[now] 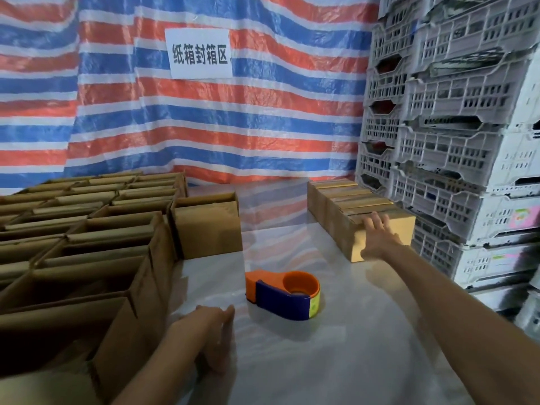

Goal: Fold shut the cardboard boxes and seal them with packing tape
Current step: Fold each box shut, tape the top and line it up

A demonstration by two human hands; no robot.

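Note:
Several open cardboard boxes [96, 252] with flaps up fill the left side. A row of closed boxes runs along the right, and the nearest closed box [400, 226] has my right hand [378, 236] lying flat on its top and front edge, fingers spread. My left hand [210, 331] rests on the white table surface [321, 361] beside the nearest open box, fingers loosely together, holding nothing. An orange and blue tape dispenser [283, 295] lies on the table between my hands, untouched.
White plastic crates [455, 141] are stacked high at the right, close behind the closed boxes. A red, white and blue striped tarp [204, 127] with a paper sign [200, 52] hangs behind. One separate open box [207, 229] stands at mid left.

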